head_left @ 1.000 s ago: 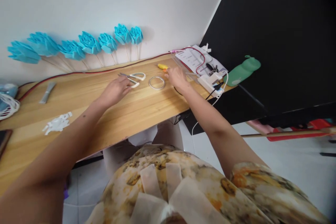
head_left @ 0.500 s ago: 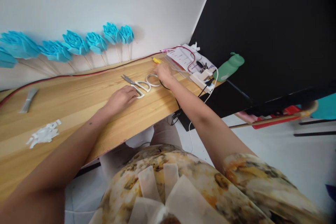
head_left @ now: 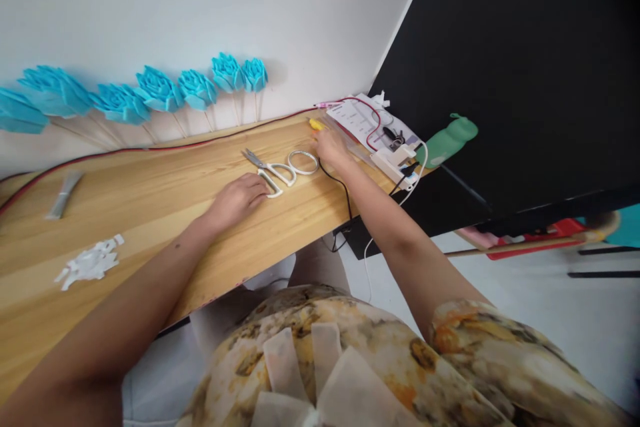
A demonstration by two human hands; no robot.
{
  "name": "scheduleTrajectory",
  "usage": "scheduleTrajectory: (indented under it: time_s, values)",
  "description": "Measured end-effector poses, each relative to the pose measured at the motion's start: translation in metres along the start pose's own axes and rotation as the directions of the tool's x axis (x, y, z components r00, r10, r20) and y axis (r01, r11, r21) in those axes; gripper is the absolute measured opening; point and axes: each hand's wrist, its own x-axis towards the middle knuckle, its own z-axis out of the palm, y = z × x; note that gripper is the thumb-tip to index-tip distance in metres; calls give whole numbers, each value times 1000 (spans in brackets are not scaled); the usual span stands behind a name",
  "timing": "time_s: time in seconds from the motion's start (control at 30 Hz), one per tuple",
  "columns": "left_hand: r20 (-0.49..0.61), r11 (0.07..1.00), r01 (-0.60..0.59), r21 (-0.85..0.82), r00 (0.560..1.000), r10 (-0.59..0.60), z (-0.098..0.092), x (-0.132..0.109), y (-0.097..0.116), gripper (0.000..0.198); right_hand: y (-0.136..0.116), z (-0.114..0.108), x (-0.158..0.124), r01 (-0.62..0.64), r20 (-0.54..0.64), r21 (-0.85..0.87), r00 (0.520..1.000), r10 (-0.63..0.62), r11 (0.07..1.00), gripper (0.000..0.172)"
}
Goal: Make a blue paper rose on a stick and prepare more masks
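Note:
My left hand [head_left: 237,200] lies palm down on the wooden desk [head_left: 150,213], fingers loosely stretched, fingertips touching the white handle of the scissors [head_left: 273,175]. The scissors lie flat, blades pointing to the back left. A clear tape ring [head_left: 303,161] lies just right of the handles. My right hand [head_left: 330,145] reaches to the desk's far right, fingers curled at a small yellow tool [head_left: 316,124]. A black cable [head_left: 343,185] runs from under that hand over the desk edge.
Several blue paper roses [head_left: 160,90] on sticks lean against the white wall. White paper scraps [head_left: 90,263] and a grey strip [head_left: 63,195] lie at left. A paper sheet [head_left: 363,119], power strip [head_left: 395,163] and green bottle [head_left: 450,137] crowd the right end.
The scissors have been drawn nearer to me and now lie beside the tape ring, with my left hand following. A black cable now shows by my right hand, which stays at the yellow tool.

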Motion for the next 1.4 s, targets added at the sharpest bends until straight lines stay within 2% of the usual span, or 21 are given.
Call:
scheduleTrajectory:
  time_s: [0.17,0.33,0.43,0.53,0.6,0.67,0.73,0.83,0.93,1.0,1.17,1.4]
  values:
    - [-21,1000,11,-11,1000,-11,0,2,2,29,35,-7,-34,-46,-49,-106,998,41,993,42]
    - [-50,999,2,-33,999,-3,3,1,1,30,79,-29,-36,-154,-204,-158,971,121,975,42]
    - [-100,999,0,-45,995,-5,2,1,4,29,94,-30,-35,-171,-167,-215,977,136,962,37]
    - [-176,998,-4,-70,984,-8,-3,9,12,29,98,-19,-35,-166,-104,-253,984,144,953,35]
    - [-170,995,-35,-91,985,19,-6,22,20,30,99,-11,-33,-161,-100,-267,985,139,950,35]
    - [-101,993,-65,-95,993,56,-7,44,28,30,99,-5,-29,-165,-108,-266,984,141,950,34]
    - [-15,997,-46,-65,999,45,-4,75,36,28,99,-2,-26,-185,-120,-253,980,159,950,33]
    - [86,993,106,55,990,-110,8,127,44,26,98,-2,-23,-218,-126,-226,973,194,949,33]
    - [112,924,323,206,930,-350,25,171,49,32,97,-2,-24,-222,-121,-203,972,201,954,34]
    - [113,877,413,246,886,-449,36,190,50,34,97,-1,-26,-206,-119,-189,975,186,960,35]
    - [151,818,494,294,821,-550,53,208,48,33,97,0,-29,-201,-103,-169,977,186,965,38]
    - [149,797,515,316,803,-578,59,213,46,30,95,0,-26,-177,-92,-174,982,163,969,40]
